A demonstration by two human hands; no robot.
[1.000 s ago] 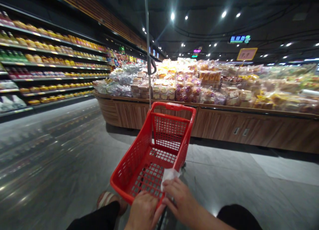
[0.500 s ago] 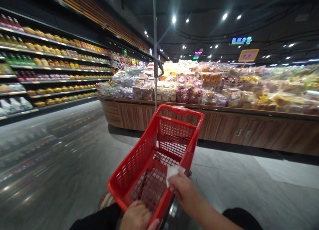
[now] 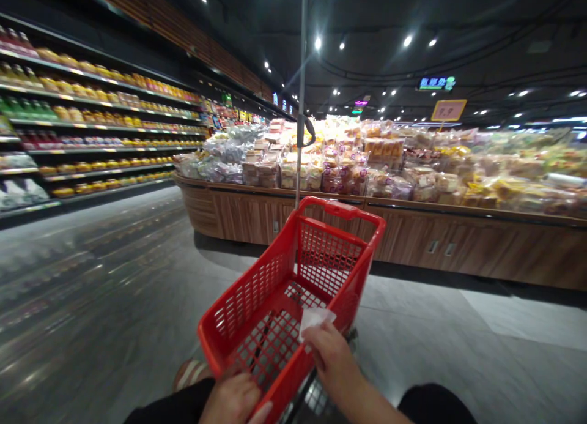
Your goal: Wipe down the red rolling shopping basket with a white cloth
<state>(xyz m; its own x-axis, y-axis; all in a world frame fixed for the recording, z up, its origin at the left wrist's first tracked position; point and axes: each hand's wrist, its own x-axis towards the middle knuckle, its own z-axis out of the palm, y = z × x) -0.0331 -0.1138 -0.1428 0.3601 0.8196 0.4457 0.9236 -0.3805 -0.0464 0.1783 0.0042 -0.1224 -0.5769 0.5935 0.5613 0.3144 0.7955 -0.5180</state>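
A red plastic shopping cart with grid-like walls stands right in front of me, its basket bare inside. At its near end, my left hand is closed over the rim, the fingers curling to the inside. My right hand pinches a crumpled white tissue above the cart's right rim. Whether that hand also touches the rim, I cannot tell.
Beyond the cart runs a wooden display counter piled with packaged bread. Shelves of jars and bottles line the left wall. A thin upright pole with a black loop rises at the cart's far end.
The cart's far end and the pole have swung slightly to the right. My left hand, still on the rim, has shifted a little left and down in view. The tissue stays in my right hand.
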